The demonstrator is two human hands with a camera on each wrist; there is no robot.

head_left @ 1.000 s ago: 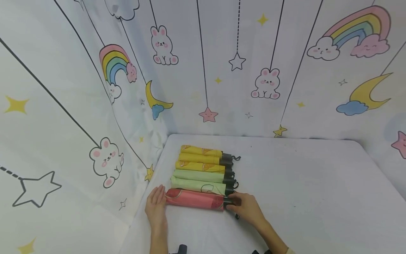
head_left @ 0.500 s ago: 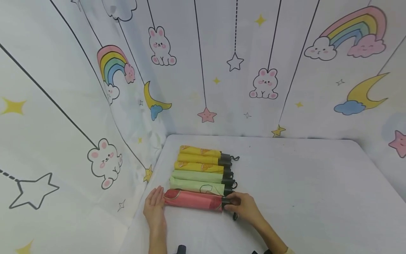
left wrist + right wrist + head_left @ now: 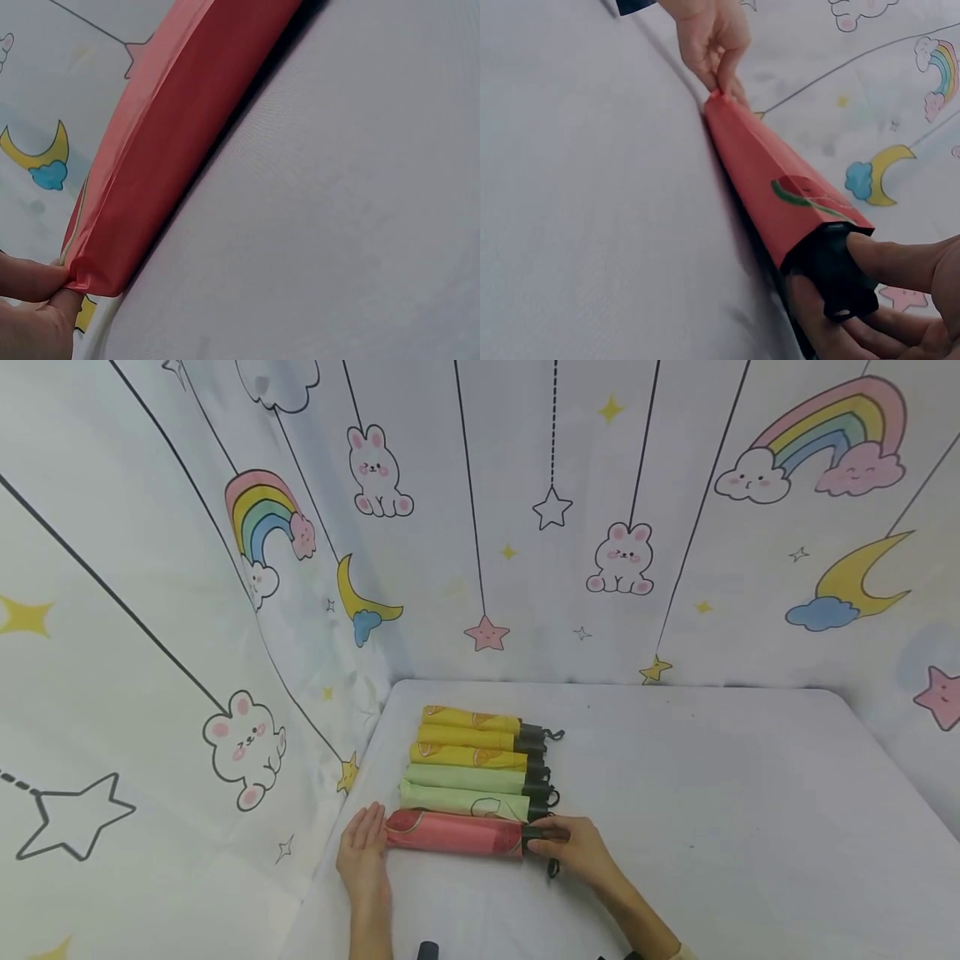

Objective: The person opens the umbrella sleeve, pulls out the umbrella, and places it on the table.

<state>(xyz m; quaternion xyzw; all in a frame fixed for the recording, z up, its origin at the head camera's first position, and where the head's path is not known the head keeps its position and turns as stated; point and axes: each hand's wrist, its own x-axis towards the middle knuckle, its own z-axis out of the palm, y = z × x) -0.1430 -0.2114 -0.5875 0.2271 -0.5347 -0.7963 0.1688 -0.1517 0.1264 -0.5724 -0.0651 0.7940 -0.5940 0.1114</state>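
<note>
A red folded umbrella [image 3: 453,833] with a watermelon print lies crosswise at the near end of a row on the white table. My left hand [image 3: 363,847] pinches the far tip of its sleeve between thumb and finger, as the left wrist view shows. At the other end, my right hand [image 3: 577,850] holds the black handle [image 3: 836,266], thumb above and fingers below. A dark wrist loop [image 3: 553,868] hangs beside that handle. Just behind the red one lies a light green folded umbrella [image 3: 450,799], close alongside it.
Behind lie another light green umbrella [image 3: 465,777] and three yellow ones with orange-slice prints, including the farthest umbrella [image 3: 465,718]. Their black handles all point right. The white table [image 3: 712,793] extends to the right; a printed curtain [image 3: 450,527] stands behind and to the left.
The head view has shifted slightly, so everything appears a little farther left. Both hands keep their hold on the red umbrella, which stays in place beside the green one.
</note>
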